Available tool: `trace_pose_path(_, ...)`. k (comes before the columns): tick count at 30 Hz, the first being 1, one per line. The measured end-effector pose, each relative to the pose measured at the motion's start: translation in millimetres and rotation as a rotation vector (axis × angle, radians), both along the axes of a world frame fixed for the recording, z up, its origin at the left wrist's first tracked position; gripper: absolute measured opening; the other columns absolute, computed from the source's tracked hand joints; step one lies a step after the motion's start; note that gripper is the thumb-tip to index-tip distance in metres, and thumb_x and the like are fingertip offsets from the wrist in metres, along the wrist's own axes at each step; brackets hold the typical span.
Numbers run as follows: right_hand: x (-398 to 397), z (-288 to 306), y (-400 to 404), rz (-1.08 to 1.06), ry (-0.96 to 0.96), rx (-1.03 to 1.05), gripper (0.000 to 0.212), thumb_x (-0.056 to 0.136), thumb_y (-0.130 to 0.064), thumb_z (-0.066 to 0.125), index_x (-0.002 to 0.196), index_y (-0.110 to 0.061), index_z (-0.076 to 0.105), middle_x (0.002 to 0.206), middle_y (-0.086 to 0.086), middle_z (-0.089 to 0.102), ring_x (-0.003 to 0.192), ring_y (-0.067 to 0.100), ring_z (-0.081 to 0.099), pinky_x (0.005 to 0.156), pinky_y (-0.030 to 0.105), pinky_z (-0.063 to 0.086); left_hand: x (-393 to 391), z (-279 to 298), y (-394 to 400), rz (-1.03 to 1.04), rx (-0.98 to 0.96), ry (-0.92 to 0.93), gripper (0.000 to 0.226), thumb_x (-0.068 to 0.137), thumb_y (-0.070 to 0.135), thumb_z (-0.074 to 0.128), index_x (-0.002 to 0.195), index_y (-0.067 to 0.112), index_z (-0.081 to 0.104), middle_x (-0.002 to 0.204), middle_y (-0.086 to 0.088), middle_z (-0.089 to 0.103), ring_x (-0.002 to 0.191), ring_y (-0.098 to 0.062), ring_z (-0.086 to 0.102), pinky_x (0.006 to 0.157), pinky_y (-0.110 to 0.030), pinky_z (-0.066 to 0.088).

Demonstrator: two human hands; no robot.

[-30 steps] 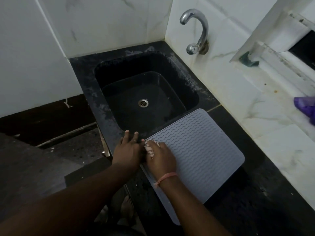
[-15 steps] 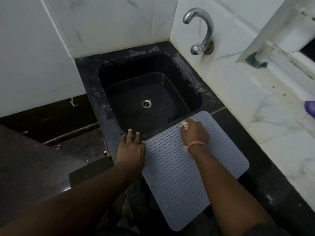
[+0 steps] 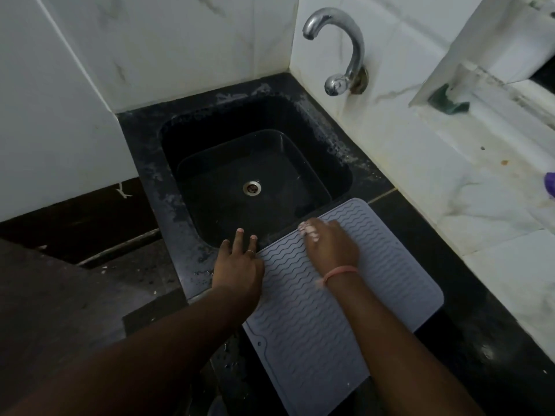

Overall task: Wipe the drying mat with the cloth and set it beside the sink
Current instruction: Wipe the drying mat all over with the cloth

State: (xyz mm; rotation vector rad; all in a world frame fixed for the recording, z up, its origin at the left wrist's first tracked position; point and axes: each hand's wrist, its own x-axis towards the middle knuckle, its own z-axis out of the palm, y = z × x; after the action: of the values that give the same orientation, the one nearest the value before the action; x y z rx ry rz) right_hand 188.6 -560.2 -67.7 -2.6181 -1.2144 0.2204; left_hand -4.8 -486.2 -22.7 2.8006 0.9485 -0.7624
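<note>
A dark stone table (image 3: 468, 295) meets white marbled walls; one black sink (image 3: 255, 175), one tap (image 3: 345, 55) above it; one grey drying mat (image 3: 345, 310) lies just beside the sink; left hand (image 3: 237, 265) flat, fingers straight, at the mat's edge; right hand (image 3: 330, 244) presses a pale cloth (image 3: 307, 229) on the mat.

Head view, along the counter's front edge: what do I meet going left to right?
Left hand → right hand holding the cloth → bare part of the drying mat → black counter.
</note>
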Motion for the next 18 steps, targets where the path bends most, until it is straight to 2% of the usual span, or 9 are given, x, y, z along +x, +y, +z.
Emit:
trace_pose_path(4,63,2,6,-0.181,-0.022,-0.005,0.031,0.1,-0.043,0.05,0.125,-0.03,0.062,0.114,0.006,0.065,0.097,0.024,0.064,0.078,0.039,0.055,2,1,0,0.007,0.0,0.02,0.062,0.095,0.046,0.061,0.149,0.02,0.045,0.17,-0.013,0.006,0.155,-0.042,-0.007,0.123,-0.057,0.015)
trace_pose_path(8,60,7,13,-0.208,-0.001,0.011,0.026,0.099,-0.044,0.05,0.118,-0.032,0.063,0.109,0.005,0.065,0.095,0.024,0.064,0.075,0.04,0.056,21,9,-3,0.094,-0.063,0.025,0.062,0.092,0.046,0.067,0.145,0.02,0.049,0.168,-0.017,0.01,0.155,-0.043,0.001,0.122,-0.056,0.019)
trace_pose_path(10,35,8,8,-0.166,0.044,0.033,0.024,0.099,-0.047,0.051,0.118,-0.036,0.058,0.105,0.0,0.06,0.089,0.019,0.06,0.071,0.037,0.055,35,8,-7,0.156,-0.107,-0.023,0.076,0.09,0.046,0.069,0.153,0.015,0.038,0.168,-0.018,0.009,0.155,-0.042,0.004,0.122,-0.055,0.02)
trace_pose_path(12,2,4,0,-0.07,0.072,0.047,0.026,0.098,-0.047,0.054,0.122,-0.039,0.056,0.106,-0.003,0.056,0.089,0.015,0.058,0.071,0.032,0.053,50,4,-12,0.176,-0.172,-0.091,0.098,0.089,0.046,0.072,0.161,0.012,0.014,0.169,-0.015,0.006,0.155,-0.039,0.005,0.123,-0.053,0.02)
trace_pose_path(15,-26,-5,-5,0.022,0.117,0.045,0.04,0.097,-0.042,0.057,0.137,-0.036,0.055,0.123,0.0,0.057,0.105,0.018,0.06,0.081,0.034,0.054,63,-2,-19,0.165,-0.239,-0.107,0.1,0.093,0.051,0.064,0.162,0.012,0.003,0.17,-0.012,0.001,0.156,-0.035,0.001,0.126,-0.049,0.015)
trace_pose_path(18,-15,-7,-5,0.041,0.091,0.045,0.047,0.097,-0.044,0.057,0.142,-0.035,0.051,0.128,0.0,0.056,0.111,0.017,0.058,0.084,0.033,0.053,64,-9,-21,0.123,-0.157,-0.029,0.099,0.096,0.051,0.06,0.161,0.011,-0.003,0.17,-0.013,-0.003,0.156,-0.035,-0.003,0.127,-0.049,0.009)
